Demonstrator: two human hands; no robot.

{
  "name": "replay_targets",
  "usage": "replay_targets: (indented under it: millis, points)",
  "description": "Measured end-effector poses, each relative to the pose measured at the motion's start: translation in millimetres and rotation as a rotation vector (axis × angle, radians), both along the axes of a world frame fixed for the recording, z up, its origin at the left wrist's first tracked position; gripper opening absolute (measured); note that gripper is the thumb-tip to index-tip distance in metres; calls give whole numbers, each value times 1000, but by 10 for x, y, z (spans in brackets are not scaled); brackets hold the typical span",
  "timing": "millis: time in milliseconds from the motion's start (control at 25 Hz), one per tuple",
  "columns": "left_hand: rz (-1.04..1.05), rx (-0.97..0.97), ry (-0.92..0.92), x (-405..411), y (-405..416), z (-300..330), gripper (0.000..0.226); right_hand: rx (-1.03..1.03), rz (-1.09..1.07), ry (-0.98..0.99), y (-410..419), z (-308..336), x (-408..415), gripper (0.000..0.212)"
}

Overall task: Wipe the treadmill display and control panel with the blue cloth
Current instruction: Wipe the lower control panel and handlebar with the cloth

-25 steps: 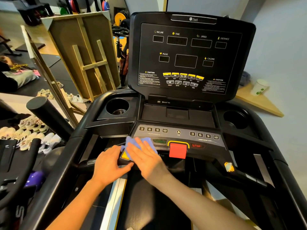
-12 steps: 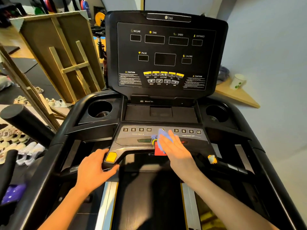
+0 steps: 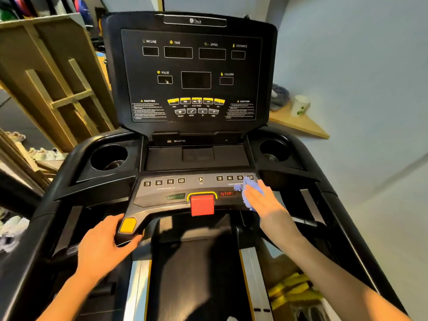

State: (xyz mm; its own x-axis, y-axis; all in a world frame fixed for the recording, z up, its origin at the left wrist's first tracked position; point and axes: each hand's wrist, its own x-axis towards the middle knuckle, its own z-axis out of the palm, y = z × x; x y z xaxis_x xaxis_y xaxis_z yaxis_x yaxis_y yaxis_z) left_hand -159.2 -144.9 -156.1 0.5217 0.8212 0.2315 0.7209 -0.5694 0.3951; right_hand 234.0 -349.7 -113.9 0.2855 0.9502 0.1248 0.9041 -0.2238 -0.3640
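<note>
The treadmill's black upright display [image 3: 190, 75] rises ahead of me, all its readout windows dark. Below it lies the grey control panel [image 3: 185, 187] with numbered keys, a red stop tab [image 3: 202, 205] and a lit STOP label. My right hand [image 3: 264, 202] lies flat on the blue cloth [image 3: 247, 186], pressing it against the panel's right end, beside the right-hand number keys. My left hand [image 3: 104, 246] grips the left handlebar end, just below its yellow button [image 3: 127, 225].
Cup holders sit at the console's left [image 3: 108, 157] and right [image 3: 274, 150]. A wooden frame [image 3: 58, 89] leans to the left. A wooden shelf [image 3: 298, 123] with a white cup [image 3: 300, 105] is fixed to the wall on the right. The black belt [image 3: 196, 274] runs below.
My right hand has swept the blue cloth rightward across the control panel, from its left end past the red stop tab to its right end. My left hand stayed on the left handlebar.
</note>
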Motion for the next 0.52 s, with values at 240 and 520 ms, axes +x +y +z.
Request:
replay_targets:
  millis: [240, 520]
  points:
    - [-1, -17, 6, -3, 4, 16, 61, 8, 25, -70, -104, -11, 140, 70]
    - [-7, -9, -6, -7, 7, 4, 59, 121, -246, 73, 533, 231, 155, 13]
